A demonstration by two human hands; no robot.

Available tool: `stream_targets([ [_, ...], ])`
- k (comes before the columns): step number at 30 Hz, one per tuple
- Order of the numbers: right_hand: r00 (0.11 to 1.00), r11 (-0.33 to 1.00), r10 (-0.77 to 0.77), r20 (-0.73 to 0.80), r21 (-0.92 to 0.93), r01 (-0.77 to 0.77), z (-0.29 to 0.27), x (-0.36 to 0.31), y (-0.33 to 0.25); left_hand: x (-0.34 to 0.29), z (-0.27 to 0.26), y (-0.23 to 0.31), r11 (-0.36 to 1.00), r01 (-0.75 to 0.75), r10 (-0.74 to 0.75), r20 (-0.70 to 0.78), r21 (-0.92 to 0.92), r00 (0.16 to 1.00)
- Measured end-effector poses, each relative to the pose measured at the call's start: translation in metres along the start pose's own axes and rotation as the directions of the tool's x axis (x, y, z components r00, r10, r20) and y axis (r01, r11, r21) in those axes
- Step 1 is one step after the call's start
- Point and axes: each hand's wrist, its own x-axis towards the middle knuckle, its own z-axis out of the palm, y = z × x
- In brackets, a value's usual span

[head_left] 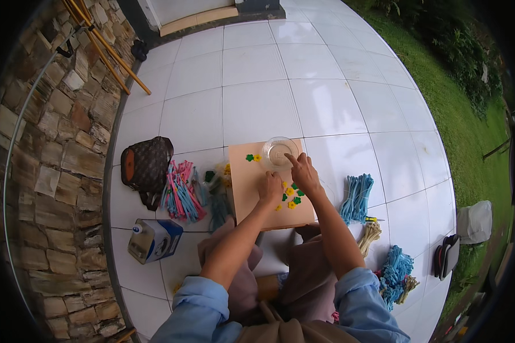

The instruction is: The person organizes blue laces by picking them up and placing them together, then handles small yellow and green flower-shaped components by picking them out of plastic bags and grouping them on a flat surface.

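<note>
Head view, right hand (306,174) pointing over clear bowl (279,154), left hand (270,187) curled, both grips unclear

The right hand (307,176) is held at the clear bowl (266,153); on its near side, small flowers (290,191) are scattered beside the left hand (270,187).

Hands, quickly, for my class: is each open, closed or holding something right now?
Left hand: fingers curled over the board; whether it holds anything cannot be told.
Right hand: index finger extended at the dish; any grip cannot be told.
</note>
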Motion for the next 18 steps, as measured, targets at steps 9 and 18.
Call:
stream_targets([
  [9,0.999,0.982,-0.028,0.045,-0.185,0.036,0.009,0.003,-0.007,0.007,-0.059,-0.016,0.901,0.112,-0.14,-0.036,-0.418,0.99],
  [18,0.998,0.999,0.043,-0.041,-0.022,-0.044,-0.022,0.009,-0.024,0.023,-0.091,-0.007,0.433,-0.027,-0.242,-0.146,-0.901,0.959],
])
